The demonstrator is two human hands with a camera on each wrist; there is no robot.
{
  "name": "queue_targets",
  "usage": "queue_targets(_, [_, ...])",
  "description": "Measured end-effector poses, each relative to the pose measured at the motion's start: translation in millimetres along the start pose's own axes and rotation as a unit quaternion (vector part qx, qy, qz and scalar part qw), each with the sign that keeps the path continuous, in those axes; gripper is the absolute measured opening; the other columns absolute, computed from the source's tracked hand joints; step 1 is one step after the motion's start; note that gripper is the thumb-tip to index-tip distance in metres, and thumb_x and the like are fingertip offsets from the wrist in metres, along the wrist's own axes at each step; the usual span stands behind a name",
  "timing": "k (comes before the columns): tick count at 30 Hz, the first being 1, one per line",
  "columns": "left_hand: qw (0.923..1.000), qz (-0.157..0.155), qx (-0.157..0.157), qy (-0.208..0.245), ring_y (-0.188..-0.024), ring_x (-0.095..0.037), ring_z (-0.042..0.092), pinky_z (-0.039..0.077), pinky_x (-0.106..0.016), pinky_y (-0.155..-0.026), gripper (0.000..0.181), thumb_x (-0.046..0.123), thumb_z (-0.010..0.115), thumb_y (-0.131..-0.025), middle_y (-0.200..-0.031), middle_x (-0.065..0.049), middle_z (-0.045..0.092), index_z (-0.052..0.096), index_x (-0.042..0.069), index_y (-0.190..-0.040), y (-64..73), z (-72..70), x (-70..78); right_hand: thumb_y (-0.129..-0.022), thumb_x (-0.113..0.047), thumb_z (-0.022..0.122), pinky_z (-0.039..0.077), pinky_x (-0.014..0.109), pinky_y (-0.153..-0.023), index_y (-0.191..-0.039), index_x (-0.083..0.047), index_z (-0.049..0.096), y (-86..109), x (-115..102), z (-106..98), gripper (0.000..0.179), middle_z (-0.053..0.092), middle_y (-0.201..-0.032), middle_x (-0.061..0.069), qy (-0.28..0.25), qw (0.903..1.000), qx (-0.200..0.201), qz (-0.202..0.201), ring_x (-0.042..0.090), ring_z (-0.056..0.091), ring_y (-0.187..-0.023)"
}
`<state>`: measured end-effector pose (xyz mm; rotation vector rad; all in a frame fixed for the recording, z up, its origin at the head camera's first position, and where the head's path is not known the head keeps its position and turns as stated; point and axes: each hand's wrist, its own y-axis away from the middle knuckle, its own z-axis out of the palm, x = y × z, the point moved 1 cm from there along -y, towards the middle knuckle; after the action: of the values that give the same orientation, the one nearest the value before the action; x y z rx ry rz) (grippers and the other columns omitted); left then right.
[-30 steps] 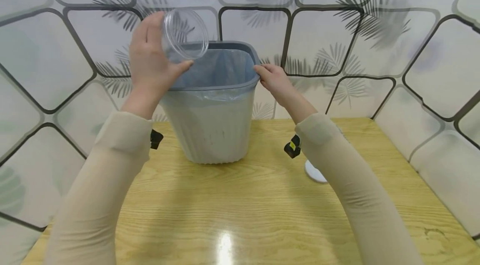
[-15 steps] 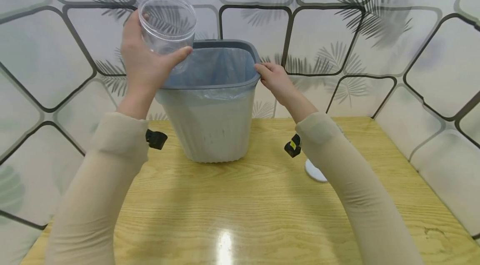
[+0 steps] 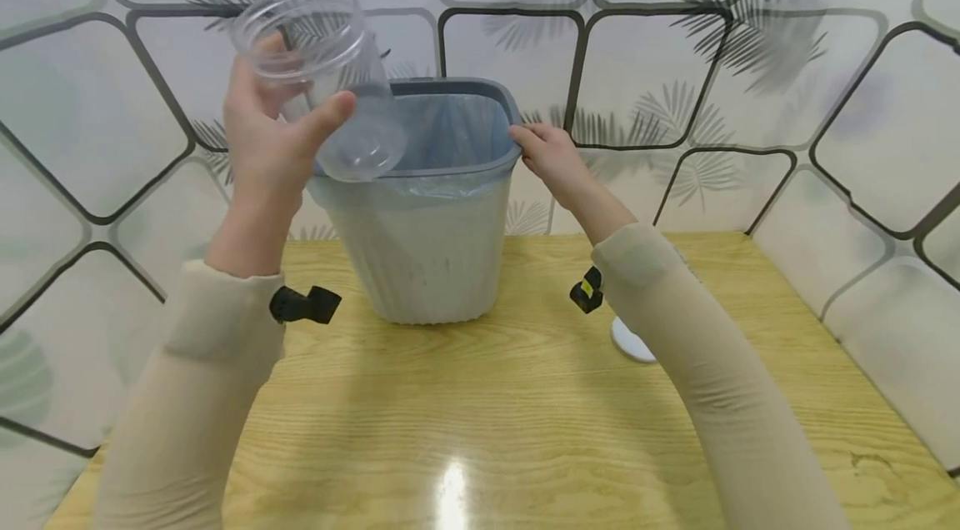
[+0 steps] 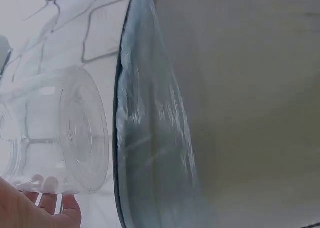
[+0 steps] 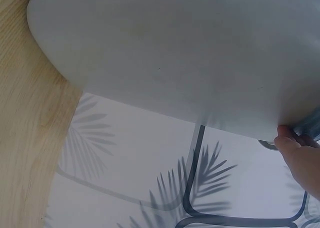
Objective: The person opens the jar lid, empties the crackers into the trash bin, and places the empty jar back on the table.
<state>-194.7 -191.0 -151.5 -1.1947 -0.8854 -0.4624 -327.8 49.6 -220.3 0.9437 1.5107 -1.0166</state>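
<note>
A clear plastic jar (image 3: 363, 126) without a lid is gripped by my left hand (image 3: 266, 138), thumb on the near side and fingers round the far side. It tilts with its mouth up and to the left, its base over the left part of the trash can's rim; it looks empty. In the left wrist view the jar (image 4: 65, 130) is beside the rim. My right hand (image 3: 551, 159) pinches the right side of the rim of the trash can (image 3: 427, 263), which is pale, grey-rimmed and lined with a translucent bag (image 3: 450, 130).
A white round lid-like disc (image 3: 632, 340) lies on the wooden table (image 3: 450, 397), partly hidden by my right sleeve. Patterned wall covering (image 3: 637, 72) stands close behind the trash can and at both sides.
The jar has moved left and tipped, so its mouth now faces up and its base points down to the right. My left hand has turned with it; my right hand stays on the rim.
</note>
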Motion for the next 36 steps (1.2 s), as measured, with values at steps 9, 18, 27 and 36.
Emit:
queue_targets(9, [0.9977, 0.011, -0.034, 0.058, -0.108, -0.02, 0.044, 0.036, -0.028, -0.09, 0.087, 0.025, 0.086, -0.051, -0.112, -0.009, 0.05, 0.043, 0.001, -0.122, 27.0, 1.5, -2.7, -0.094, -0.023, 0.043, 0.025, 0.028, -0.1, -0.132, 0.004, 0.035, 0.9, 0, -1, 0.048, 0.033, -0.136, 0.016, -0.009, 0.9999, -0.004, 0.006, 0.02, 0.029, -0.126])
queue_targets(18, [0.9892, 0.038, -0.067, 0.125, -0.102, -0.024, 0.045, 0.044, -0.026, -0.078, 0.084, 0.034, 0.087, -0.047, -0.11, -0.015, 0.049, 0.048, 0.004, -0.116, 44.7, 3.2, -7.5, -0.092, -0.028, 0.047, 0.027, 0.026, -0.098, -0.131, 0.003, 0.037, -2.0, 6, -1, 0.05, 0.035, -0.135, 0.015, -0.001, 1.0, 0.003, -0.001, 0.019, 0.033, -0.124])
queue_targets(27, [0.9795, 0.046, -0.086, 0.176, -0.097, -0.023, 0.047, 0.043, -0.025, -0.075, 0.075, 0.027, 0.088, -0.047, -0.108, -0.014, 0.05, 0.054, 0.007, -0.111, 58.1, 0.6, -16.9, -0.093, -0.025, 0.045, 0.027, 0.028, -0.099, -0.13, 0.004, 0.038, -3.6, 6, -1, 0.048, 0.037, -0.133, 0.016, -0.003, 1.0, 0.005, -0.004, 0.02, 0.034, -0.123])
queue_targets(36, [0.9856, 0.04, -0.148, 0.072, -0.104, -0.028, 0.046, 0.037, -0.03, -0.09, 0.079, 0.032, 0.083, -0.056, -0.113, -0.01, 0.052, 0.048, 0.003, -0.12, 76.8, -1.6, -33.9, -0.093, -0.024, 0.045, 0.027, 0.026, -0.098, -0.131, 0.003, 0.037, -0.1, 1, 0, 0.048, 0.035, -0.135, 0.015, -0.003, 1.0, 0.002, 0.003, 0.019, 0.032, -0.124])
